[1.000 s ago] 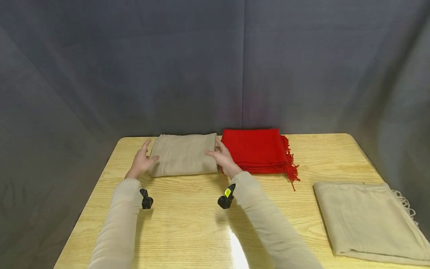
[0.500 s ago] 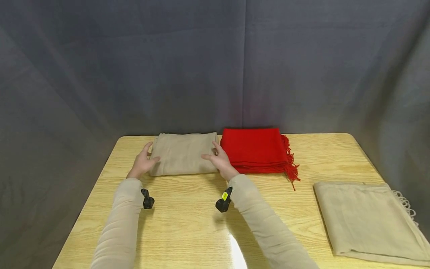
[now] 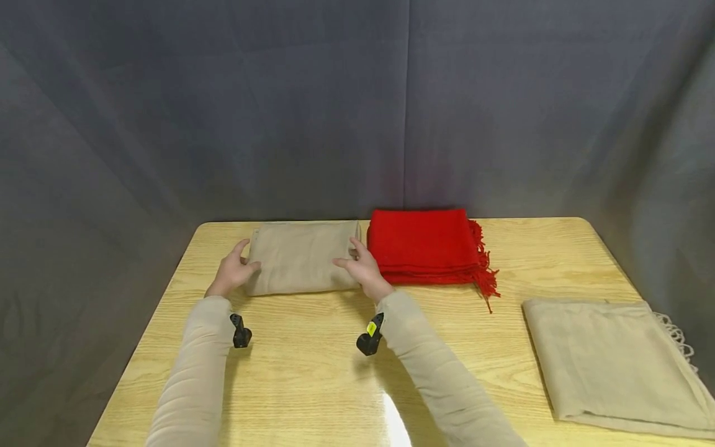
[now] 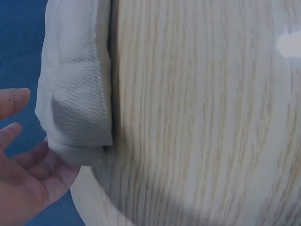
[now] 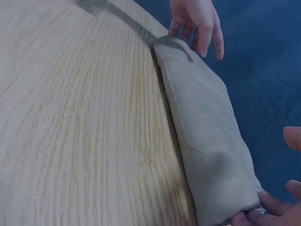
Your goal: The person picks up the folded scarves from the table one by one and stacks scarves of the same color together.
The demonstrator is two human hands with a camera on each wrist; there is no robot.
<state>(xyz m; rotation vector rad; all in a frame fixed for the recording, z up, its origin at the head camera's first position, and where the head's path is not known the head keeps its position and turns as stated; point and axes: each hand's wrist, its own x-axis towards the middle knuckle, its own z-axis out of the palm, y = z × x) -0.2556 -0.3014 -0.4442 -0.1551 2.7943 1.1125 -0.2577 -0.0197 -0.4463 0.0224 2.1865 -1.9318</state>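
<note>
A beige cloth [image 3: 301, 256], folded into a thick rectangle, lies near the back edge of the table. My left hand [image 3: 234, 272] is at its left end; in the left wrist view, the fingers [image 4: 61, 176] touch the end of the fold while the thumb [image 4: 14, 102] stands off. At the opposite end is my right hand [image 3: 364, 267]. Its fingertips [image 5: 256, 216] press low against the cloth, with the thumb raised clear in the right wrist view. Both hands have their fingers spread, not curled round the cloth.
A folded red scarf [image 3: 421, 245] with fringe lies just right of the beige cloth. Nearer me at the right side is another folded beige cloth [image 3: 614, 366] with looped fringe. Dark curtain [image 3: 313, 112] hangs behind the wooden table [image 3: 301, 372].
My right hand has shifted a little left along the cloth's end. The beige cloth has slid slightly toward me and left, widening its gap from the red scarf.
</note>
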